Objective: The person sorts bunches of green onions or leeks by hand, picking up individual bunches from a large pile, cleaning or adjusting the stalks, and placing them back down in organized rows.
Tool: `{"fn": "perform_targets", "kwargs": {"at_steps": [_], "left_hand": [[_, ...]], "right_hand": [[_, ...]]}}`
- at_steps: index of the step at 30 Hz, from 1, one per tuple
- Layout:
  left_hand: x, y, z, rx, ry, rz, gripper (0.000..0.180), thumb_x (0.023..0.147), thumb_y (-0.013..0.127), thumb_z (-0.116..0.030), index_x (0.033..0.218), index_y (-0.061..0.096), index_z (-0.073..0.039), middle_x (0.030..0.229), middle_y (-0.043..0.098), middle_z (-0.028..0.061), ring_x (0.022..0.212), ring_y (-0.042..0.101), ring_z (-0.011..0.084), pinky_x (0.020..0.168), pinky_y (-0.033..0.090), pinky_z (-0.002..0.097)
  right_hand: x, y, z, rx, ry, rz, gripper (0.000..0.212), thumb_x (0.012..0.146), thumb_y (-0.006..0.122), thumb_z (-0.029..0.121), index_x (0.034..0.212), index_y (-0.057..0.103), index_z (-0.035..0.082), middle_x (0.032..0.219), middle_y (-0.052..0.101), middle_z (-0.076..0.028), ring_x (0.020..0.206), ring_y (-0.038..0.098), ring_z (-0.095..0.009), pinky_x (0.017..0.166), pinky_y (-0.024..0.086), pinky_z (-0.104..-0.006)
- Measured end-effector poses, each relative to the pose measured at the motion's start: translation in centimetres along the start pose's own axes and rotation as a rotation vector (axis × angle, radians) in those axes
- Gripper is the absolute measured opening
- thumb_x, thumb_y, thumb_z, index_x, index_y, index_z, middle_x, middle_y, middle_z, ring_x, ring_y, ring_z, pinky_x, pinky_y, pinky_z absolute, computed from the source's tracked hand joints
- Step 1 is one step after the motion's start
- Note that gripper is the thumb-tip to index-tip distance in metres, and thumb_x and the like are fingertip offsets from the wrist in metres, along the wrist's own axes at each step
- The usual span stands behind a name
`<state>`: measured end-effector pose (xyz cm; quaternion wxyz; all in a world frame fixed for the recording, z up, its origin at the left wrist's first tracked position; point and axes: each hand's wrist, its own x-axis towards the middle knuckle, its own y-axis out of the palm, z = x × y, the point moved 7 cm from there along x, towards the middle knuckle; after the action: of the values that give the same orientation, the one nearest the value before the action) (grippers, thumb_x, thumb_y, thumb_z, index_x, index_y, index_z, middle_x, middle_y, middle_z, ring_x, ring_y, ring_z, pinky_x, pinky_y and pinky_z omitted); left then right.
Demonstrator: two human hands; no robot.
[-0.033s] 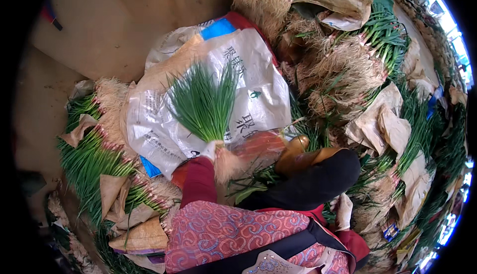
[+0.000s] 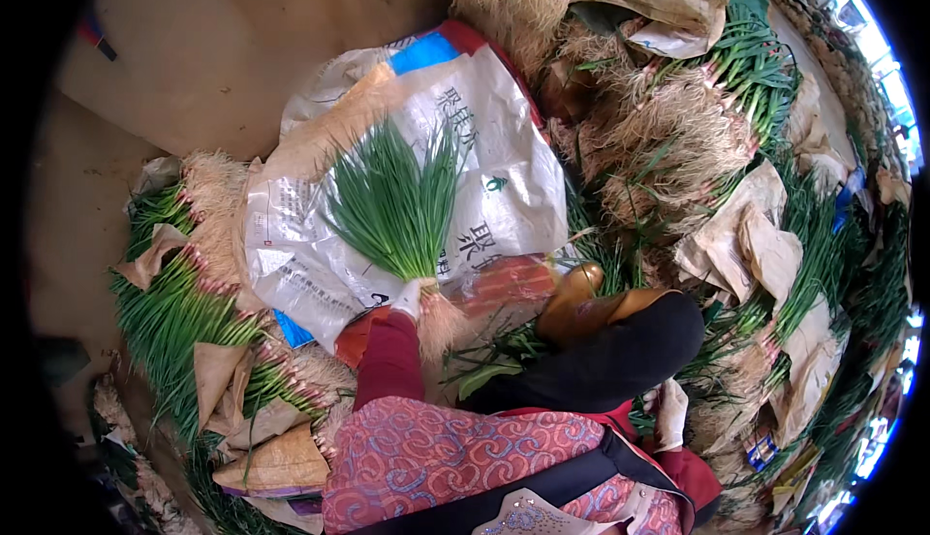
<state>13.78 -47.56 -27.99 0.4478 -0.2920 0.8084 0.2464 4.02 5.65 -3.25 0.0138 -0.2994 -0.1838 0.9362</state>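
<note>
My left hand (image 2: 410,298), in a white glove, is closed around the base of a bunch of spring onions (image 2: 399,210). Green leaves fan out away from me over a white printed plastic sack (image 2: 518,196), and the pale stringy roots (image 2: 442,324) hang on the near side of the hand. My right hand (image 2: 670,414), also gloved, is low at my right side, beside my bent leg and close to stacked spring onions. Its fingers are too indistinct to read, and I see nothing in it.
Bundles of spring onions (image 2: 199,327) lie along the left, partly covered by brown scraps (image 2: 221,380). Larger piles (image 2: 668,142) line the right side. A brown boot (image 2: 572,298) stands by a red plastic-wrapped thing (image 2: 506,283) in front of me. Loose leaves (image 2: 489,375) litter the floor.
My left hand and the spring onion roots have shifted very slightly. The grip on the bunch is the same, and my right hand has not visibly moved.
</note>
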Motion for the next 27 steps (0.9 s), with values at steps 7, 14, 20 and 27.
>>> {"fn": "perform_targets", "kwargs": {"at_steps": [7, 14, 20, 27], "left_hand": [[5.9, 0.6, 3.1, -0.097, -0.12, 0.0, 0.025, 0.082, 0.056, -0.021, 0.07, 0.056, 0.001, 0.056, 0.058, 0.0166, 0.037, 0.051, 0.0231, 0.03, 0.038, 0.0336], [8.7, 5.2, -4.7, -0.163, 0.028, 0.084, 0.026, 0.085, 0.053, -0.022, 0.072, 0.056, 0.001, 0.058, 0.058, 0.0122, 0.039, 0.049, 0.019, 0.032, 0.037, 0.0308], [8.2, 4.5, -3.8, -0.228, -0.003, 0.136, 0.018, 0.084, 0.056, -0.02, 0.079, 0.059, -0.003, 0.064, 0.061, 0.0102, 0.047, 0.055, 0.0194, 0.038, 0.042, 0.0322], [6.9, 1.1, -1.2, -0.264, 0.097, 0.083, 0.02, 0.082, 0.06, -0.018, 0.098, 0.061, -0.005, 0.083, 0.065, 0.0053, 0.066, 0.061, 0.0146, 0.057, 0.051, 0.0271]], "right_hand": [[0.7, 0.5, -0.3, -0.19, -0.098, 0.058, 0.038, 0.095, 0.042, 0.034, 0.077, 0.057, 0.005, 0.06, 0.057, -0.002, 0.045, 0.047, -0.008, 0.043, 0.037, -0.0207], [-0.8, 1.7, 1.7, -0.205, -0.142, 0.028, 0.037, 0.095, 0.043, 0.032, 0.078, 0.058, 0.004, 0.063, 0.059, -0.003, 0.045, 0.049, -0.008, 0.044, 0.038, -0.0205], [-1.3, 0.7, -0.4, -0.058, 0.092, -0.054, 0.035, 0.095, 0.043, 0.032, 0.081, 0.06, 0.005, 0.064, 0.059, -0.002, 0.048, 0.05, -0.009, 0.045, 0.039, -0.021], [1.5, -4.0, -7.7, -0.774, 0.02, 0.082, 0.035, 0.086, 0.053, 0.035, 0.093, 0.062, 0.002, 0.082, 0.062, -0.014, 0.076, 0.059, -0.024, 0.067, 0.046, -0.033]]}}
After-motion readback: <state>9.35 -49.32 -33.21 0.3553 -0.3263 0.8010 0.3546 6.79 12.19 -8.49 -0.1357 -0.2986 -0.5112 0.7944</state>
